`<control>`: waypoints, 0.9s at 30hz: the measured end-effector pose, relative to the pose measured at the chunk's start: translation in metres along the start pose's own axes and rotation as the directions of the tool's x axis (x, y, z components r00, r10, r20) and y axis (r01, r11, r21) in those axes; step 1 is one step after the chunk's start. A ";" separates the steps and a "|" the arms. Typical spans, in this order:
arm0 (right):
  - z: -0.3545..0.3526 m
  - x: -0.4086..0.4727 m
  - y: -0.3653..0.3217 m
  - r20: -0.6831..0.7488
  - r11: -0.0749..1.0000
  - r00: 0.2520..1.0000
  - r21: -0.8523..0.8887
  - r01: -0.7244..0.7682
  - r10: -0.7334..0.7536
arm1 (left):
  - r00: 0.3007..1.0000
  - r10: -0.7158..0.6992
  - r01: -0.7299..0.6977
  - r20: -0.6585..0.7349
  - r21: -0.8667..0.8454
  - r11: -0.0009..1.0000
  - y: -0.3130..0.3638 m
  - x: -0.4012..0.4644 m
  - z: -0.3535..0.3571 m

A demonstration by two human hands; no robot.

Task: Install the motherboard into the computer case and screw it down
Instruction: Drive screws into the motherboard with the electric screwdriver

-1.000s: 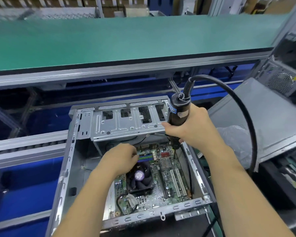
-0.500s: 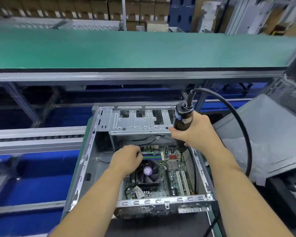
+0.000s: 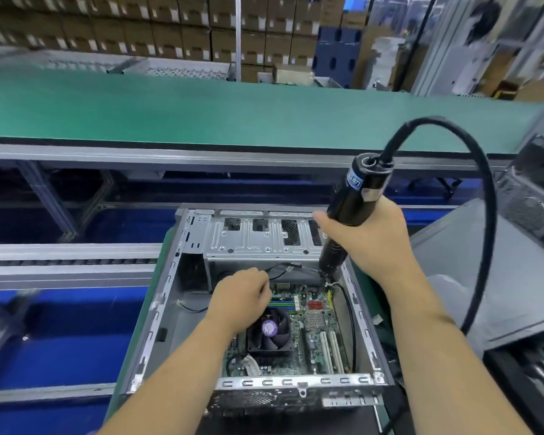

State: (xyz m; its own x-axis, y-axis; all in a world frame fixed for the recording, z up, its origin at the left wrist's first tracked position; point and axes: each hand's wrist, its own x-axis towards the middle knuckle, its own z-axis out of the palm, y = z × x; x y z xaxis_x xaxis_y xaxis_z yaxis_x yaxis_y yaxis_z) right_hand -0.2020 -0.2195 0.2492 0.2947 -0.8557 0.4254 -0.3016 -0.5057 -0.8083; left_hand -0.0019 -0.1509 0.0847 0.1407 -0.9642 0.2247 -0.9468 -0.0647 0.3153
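The motherboard [image 3: 308, 328] lies flat inside the open computer case [image 3: 167, 312], under both hands. The left hand [image 3: 241, 298] rests on the board's far left part, fingers curled down just beyond the black cooler fan [image 3: 269, 331]; whether it pinches anything cannot be told. The right hand [image 3: 363, 243] grips a black electric screwdriver [image 3: 347, 211], tilted, its tip down at the board's far right corner, close to the case's right wall. A thick black cable [image 3: 481, 221] loops from the tool's top out to the right of that hand and back down. 2 white slots [image 3: 330, 351] stand near the right forearm. Beyond both hands the metal drive cage [image 3: 261, 238] roofs the case's far end, with thin wires hanging below it. To the right of the right hand a grey panel [image 3: 471, 277] leans. Left of the left hand run blue conveyor rails [image 3: 60, 255]. Farther off stretches a green bench top [image 3: 201, 108], then stacked cardboard boxes [image 3: 139, 29].
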 end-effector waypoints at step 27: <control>-0.091 -0.015 0.076 -0.245 0.904 0.881 -0.037 -0.426 0.405 | 0.997 -0.038 0.045 0.066 -0.118 0.992 0.022 -0.004 0.005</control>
State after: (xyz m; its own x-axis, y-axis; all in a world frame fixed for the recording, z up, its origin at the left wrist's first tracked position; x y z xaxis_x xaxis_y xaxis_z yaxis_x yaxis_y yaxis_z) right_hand -0.3119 -0.2553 0.2186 -0.0850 -0.9855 0.1467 -0.4321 -0.0962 -0.8967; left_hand -0.0249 -0.1497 0.0863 0.1571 -0.9759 0.1517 -0.8987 -0.0776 0.4315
